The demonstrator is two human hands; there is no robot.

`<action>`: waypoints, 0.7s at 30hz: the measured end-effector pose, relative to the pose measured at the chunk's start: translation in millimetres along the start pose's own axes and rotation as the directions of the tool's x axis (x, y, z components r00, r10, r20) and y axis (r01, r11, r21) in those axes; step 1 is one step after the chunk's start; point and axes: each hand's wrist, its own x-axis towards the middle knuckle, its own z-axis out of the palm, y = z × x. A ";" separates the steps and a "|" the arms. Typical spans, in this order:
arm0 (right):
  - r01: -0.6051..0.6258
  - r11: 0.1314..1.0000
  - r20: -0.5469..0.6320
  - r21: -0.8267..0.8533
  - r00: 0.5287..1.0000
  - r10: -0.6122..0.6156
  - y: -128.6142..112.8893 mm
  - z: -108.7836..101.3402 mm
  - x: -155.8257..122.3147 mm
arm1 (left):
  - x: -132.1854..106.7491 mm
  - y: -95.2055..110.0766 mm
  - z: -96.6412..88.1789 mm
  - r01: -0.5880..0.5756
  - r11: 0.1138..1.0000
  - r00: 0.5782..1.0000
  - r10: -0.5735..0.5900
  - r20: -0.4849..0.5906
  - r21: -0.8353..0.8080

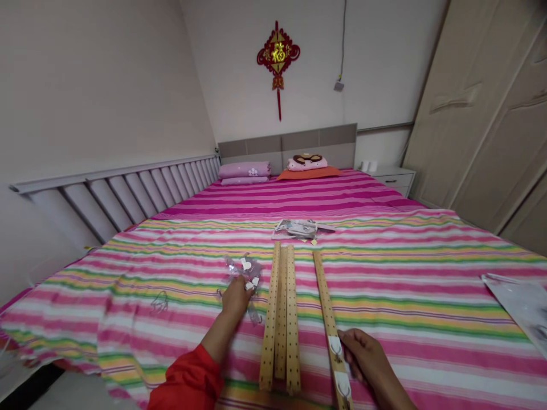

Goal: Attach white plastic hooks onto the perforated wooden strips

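Observation:
My left hand (236, 296) is closed at a small pile of clear plastic packets (256, 266), its fingertips on a white earring card (251, 284). At the lower right, my right hand (365, 356) pinches the edge of a narrow wooden strip (323, 290) dotted with holes. Two white cards with silver hoop earrings sit on this strip, an upper card (335, 345) beside my fingers and a lower card (342, 382) nearer to me. Between my hands lie three more perforated wooden strips (292, 319), side by side.
Beyond the strips is a heap of packaged pieces (301, 229) on the striped bedsheet (405, 285). A thin clear item (159, 302) lies left, and a plastic bag (519, 304) lies right. A bed rail (128, 193) runs along the left; pillows (245, 171) are at the headboard.

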 end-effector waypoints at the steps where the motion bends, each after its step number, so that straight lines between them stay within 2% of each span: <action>1: 0.000 1.000 0.000 -0.003 1.000 0.000 1.2 -0.3 0.9 | 0.3 0.5 0.1 -0.007 0.999 1.000 0.007 0.005 0.031; 5: -0.004 1.000 0.010 0.017 1.000 0.004 12.1 -2.3 8.7 | -1.7 1.5 1.4 -0.048 0.993 0.998 0.051 -0.023 0.110; 10: -0.014 0.999 0.012 0.046 1.000 0.013 26.2 -4.6 18.1 | -8.8 -2.8 -1.0 -0.034 0.997 0.995 0.040 -0.092 0.073; 13: -0.001 0.999 -0.001 0.046 1.000 0.001 27.5 -4.5 19.8 | -10.2 -9.8 -6.7 0.000 0.999 0.987 -0.007 -0.160 -0.045; 15: 0.006 0.999 -0.006 0.044 1.000 -0.005 25.6 -4.1 18.9 | -10.4 -14.1 -11.5 0.018 0.976 0.979 -0.061 -0.193 -0.215; 17: 0.006 0.999 0.002 0.045 1.000 -0.006 22.0 -3.7 16.2 | -12.2 -15.0 -16.5 0.059 0.879 0.978 -0.146 -0.150 -0.473; 18: 0.011 0.999 0.009 0.050 1.000 -0.012 19.7 -3.5 14.3 | -14.5 -13.4 -19.1 0.093 0.785 0.979 -0.186 -0.089 -0.612; 21: 0.035 0.996 0.021 0.083 0.999 -0.037 13.2 -2.8 7.7 | -28.6 1.2 -27.3 0.220 0.384 0.970 -0.188 0.157 -0.897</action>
